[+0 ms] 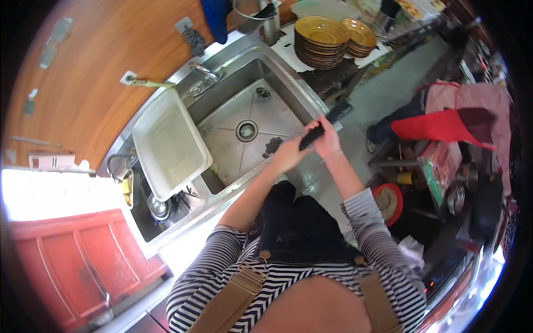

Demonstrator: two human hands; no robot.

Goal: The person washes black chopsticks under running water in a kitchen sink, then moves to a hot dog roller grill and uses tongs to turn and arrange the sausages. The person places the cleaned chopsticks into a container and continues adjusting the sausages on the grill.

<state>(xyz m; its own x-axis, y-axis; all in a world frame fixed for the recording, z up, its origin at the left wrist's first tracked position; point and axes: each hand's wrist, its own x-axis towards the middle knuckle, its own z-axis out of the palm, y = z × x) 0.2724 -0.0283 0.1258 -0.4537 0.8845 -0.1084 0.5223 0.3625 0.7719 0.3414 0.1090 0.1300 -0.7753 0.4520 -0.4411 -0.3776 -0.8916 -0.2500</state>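
Observation:
In front of me, by the sink's right front corner, both hands meet on a long black tool with a flat, squared, dark end that points away to the right. Its exact kind I cannot make out. My right hand, with a bracelet at the wrist, is closed round its middle. Around the near end, the fingers of my left hand are closed too, partly hidden by the tool. Below and left of them, a dark grey scouring pad lies on the floor of the steel sink.
A large white tub rests across the sink's left side, below the faucet. Stacked amber plates stand on the counter at the back right. A person in a red apron is at the right, near a red basin.

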